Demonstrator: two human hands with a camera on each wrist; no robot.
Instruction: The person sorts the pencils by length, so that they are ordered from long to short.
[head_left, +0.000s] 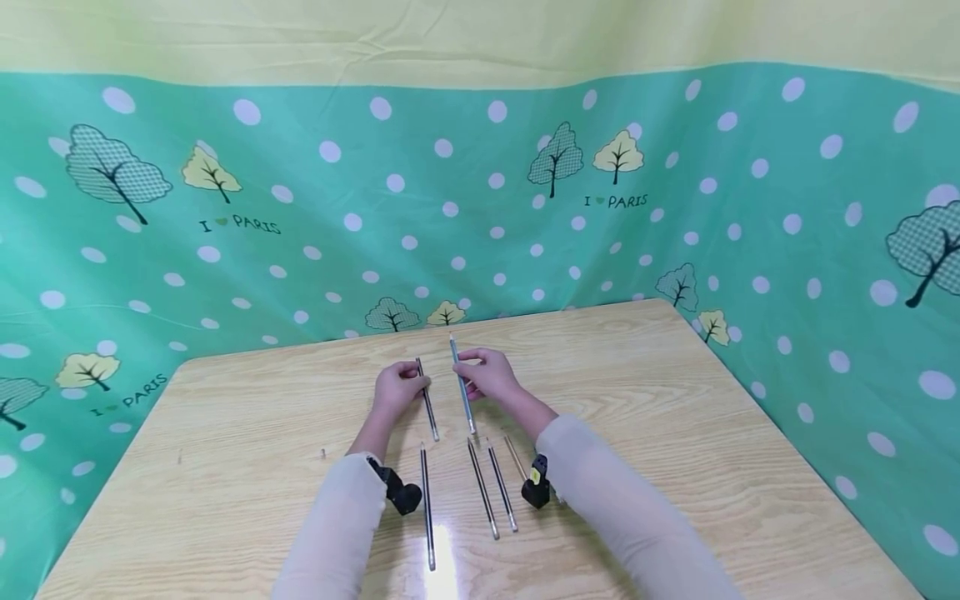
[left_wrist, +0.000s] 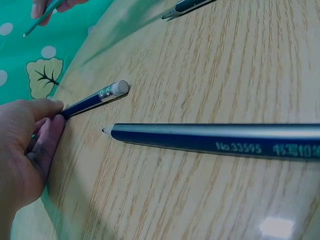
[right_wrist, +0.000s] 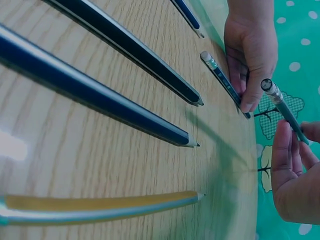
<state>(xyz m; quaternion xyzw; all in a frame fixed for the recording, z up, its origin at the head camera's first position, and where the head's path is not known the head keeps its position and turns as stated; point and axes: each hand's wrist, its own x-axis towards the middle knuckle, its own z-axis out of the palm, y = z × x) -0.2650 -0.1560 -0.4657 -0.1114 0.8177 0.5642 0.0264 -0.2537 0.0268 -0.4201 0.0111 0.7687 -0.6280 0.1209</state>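
While four pencils lie loose on the wooden table (head_left: pixel 675 433), we hold two more, one in each hand. Our left hand (head_left: pixel 396 390) pinches a dark blue pencil (head_left: pixel 427 398) by its shaft; in the left wrist view its eraser end (left_wrist: pixel 120 88) juts out past the fingers, resting on or just above the wood, we cannot tell which. Our right hand (head_left: pixel 491 373) grips a teal pencil (head_left: pixel 462 385) lifted off the table, fingers curled around it, its eraser end (right_wrist: pixel 267 85) raised in the right wrist view.

Nearer us than the two held pencils, the rest lie roughly side by side: a long dark one (head_left: pixel 427 507) on the left, then two more dark ones (head_left: pixel 483 487) (head_left: pixel 502 486), and a pale yellowish pencil (head_left: pixel 514 457) rightmost, close to the right wrist.

We judge the work to be partway: two pencils are in hand near the table's far edge, four are untouched, and nothing shows yet where the held ones belong.
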